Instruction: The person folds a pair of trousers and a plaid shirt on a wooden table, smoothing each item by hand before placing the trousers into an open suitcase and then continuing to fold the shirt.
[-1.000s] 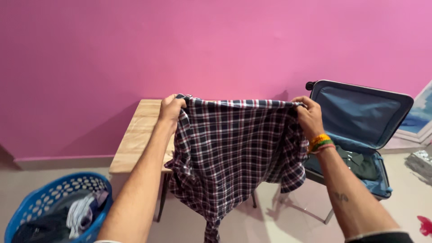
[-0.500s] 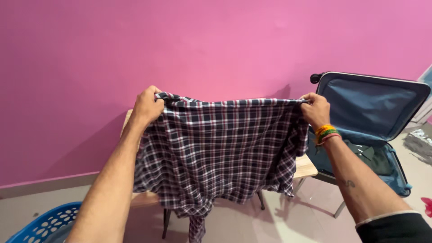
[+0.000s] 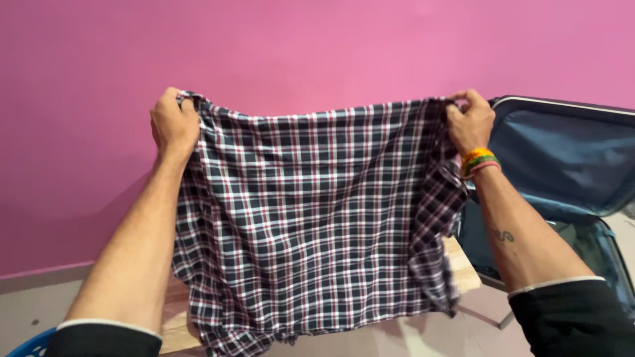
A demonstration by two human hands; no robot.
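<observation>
Room: a flat, matt pink wall [image 3: 317, 46] fills most of the view, with a pale skirting strip along its foot at 8 o'clock and pale floor beneath.
Bench: a light wooden bench [image 3: 463, 268] with a visible grain stands behind the cloth — only its corner shows at 4 o'clock and a sliver at 7 o'clock, the middle hidden.
Suitcase: an open hard-shell suitcase [image 3: 562, 152], blue lining inside, sits at 3 o'clock; its lid stands raised against the wall and dark green clothing lies in the lower half, just beside the bench corner.
Basket: a scrap of blue plastic basket [image 3: 26, 344] peeks in at the 8 o'clock corner.
Shirt: a checked shirt [image 3: 311, 218] — navy ground with white and red lines, thin woven cloth — hangs spread in mid-air in front of the bench, held clear of it.
Shirt's lie: its long axis runs sideways, 9 to 3 o'clock, along the taut top edge; the body drops toward 6 o'clock, the lower hem rumpled and the right edge folding in loose gathers.
Left hand: the left hand [image 3: 174, 125] is clenched on the shirt's upper corner at 10 o'clock, knuckles toward the viewer, cloth bunched in the fist.
Right hand: the right hand [image 3: 471, 122] pinches the opposite upper corner at 2 o'clock, fingers curled over the edge; bright woven bands circle the wrist.
Sleeves: dark sleeves with pale cuffs show on both forearms, low in the view.
</observation>
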